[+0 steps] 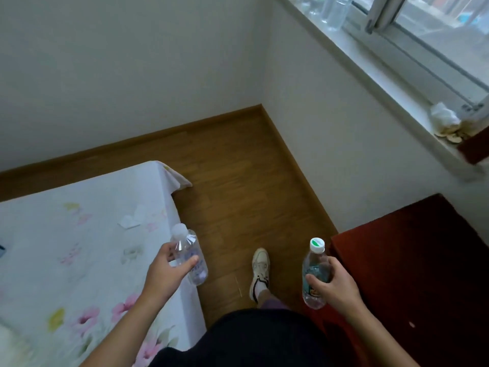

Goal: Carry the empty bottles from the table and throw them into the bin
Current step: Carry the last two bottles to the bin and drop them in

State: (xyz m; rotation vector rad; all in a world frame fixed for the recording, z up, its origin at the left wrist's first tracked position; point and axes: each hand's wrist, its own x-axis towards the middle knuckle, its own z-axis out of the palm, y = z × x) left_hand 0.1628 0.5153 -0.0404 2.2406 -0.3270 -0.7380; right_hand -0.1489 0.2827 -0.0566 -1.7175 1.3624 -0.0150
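Midway, I judge: my left hand (165, 271) is clamped on a clear bottle (189, 254) at lower centre, my right hand (334, 283) wrapped around a green-capped bottle (315, 274) at lower right; no bin visible, more bottles (333, 10) line the sill, top right.

The wooden floor (238, 165) carries a surface covered with a floral cloth (79, 247) to its left and a dark red cabinet (423, 260) to its right, with one white shoe (260, 271) planted on the boards between them. Above the cabinet, a windowsill (370, 64) holds clear bottles (330, 9) at its far end and a crumpled white wad (443, 116) at its near end.
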